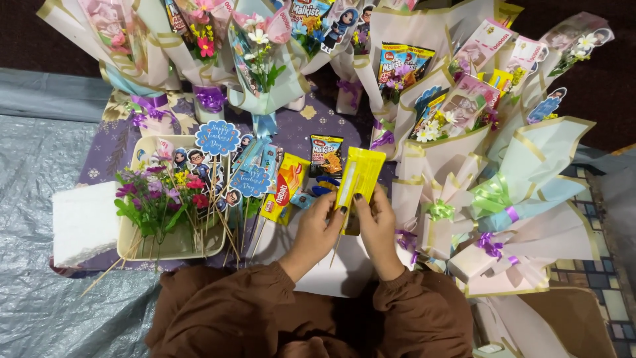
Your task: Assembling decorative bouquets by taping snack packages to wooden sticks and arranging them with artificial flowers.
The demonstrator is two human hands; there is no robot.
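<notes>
Yellow and glossy, a long flat snack packet (358, 178) stands upright between both hands just above the person's lap. The left hand (319, 229) pinches its lower left edge with thumb and fingers closed on it, and the right hand (379, 222) grips the lower right side the same way. A thin wooden skewer (337, 246) runs down from under the packet between the two hands.

Just left of the packet lies a yellow-and-orange wafer packet (285, 189) on its side, and behind it a small dark packet of snacks (326, 154) with an orange picture on the front. Further left, a cream tray (173, 244) holds small purple and red flowers (157, 193) on sticks, cartoon figure cut-outs and a round blue scalloped sign (216, 138) with white lettering; a second, similar blue sign (250, 180) stands just beside it. A white foam block (84, 222) sits at the tray's left edge, touching it.

Finished bouquets wrapped in cream paper with gold trim (523, 159) crowd the top and right side, tied with purple and green ribbons and stuffed with snack packets and flowers. Everything rests on a purple patterned cloth (106, 149) over a grey plastic sheet (33, 172) on the floor.
</notes>
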